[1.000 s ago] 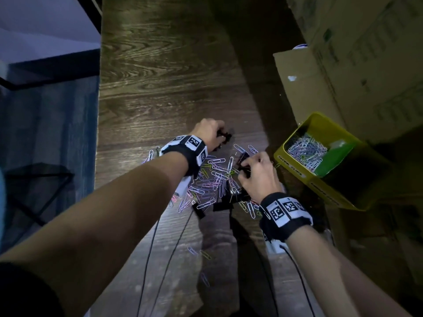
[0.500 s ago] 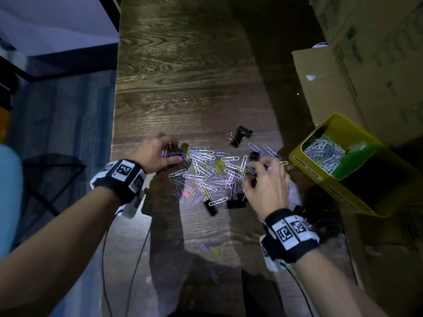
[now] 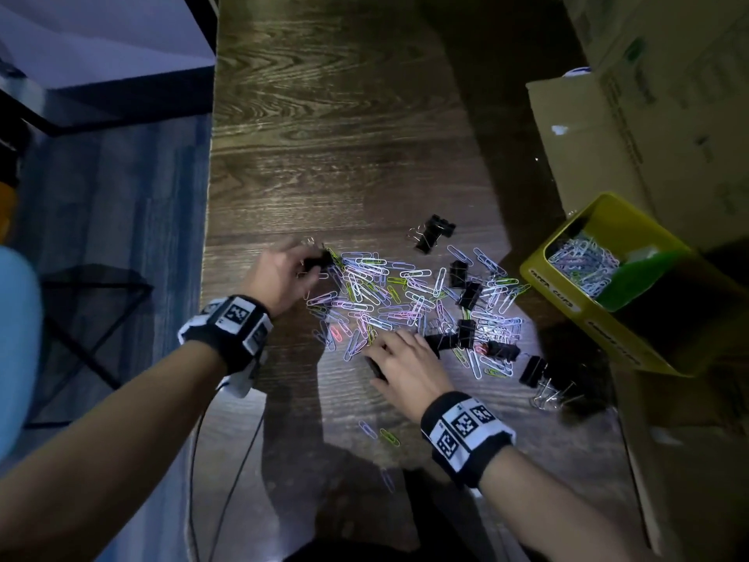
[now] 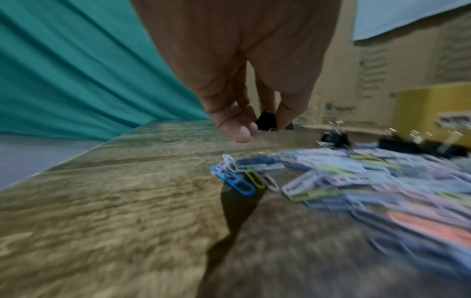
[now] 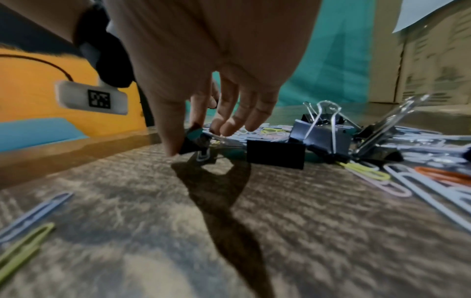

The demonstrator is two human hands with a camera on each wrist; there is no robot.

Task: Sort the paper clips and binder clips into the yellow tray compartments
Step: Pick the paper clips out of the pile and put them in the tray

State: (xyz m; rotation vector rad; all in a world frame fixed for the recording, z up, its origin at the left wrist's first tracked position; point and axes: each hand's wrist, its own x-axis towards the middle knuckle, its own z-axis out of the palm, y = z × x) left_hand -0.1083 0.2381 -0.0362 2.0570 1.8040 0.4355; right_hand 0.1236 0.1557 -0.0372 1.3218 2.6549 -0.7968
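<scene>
Right hand (image 3: 405, 367) shifted nearer; wrist views show both hands pinching binder clips (image 4: 266, 120).

Dark wood table (image 3: 344, 115), paper clips (image 3: 389, 294), binder clips (image 3: 433, 233), yellow tray (image 3: 575, 314), cardboard boxes (image 3: 632, 135)

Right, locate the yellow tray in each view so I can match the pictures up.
Head: the yellow tray sits at the right side, just below the cardboard boxes.
Left wrist: far right, in the background, blurred.
Right wrist: not in it.
Shared landmark: the paper clip pile, which shows in all three views.
</scene>
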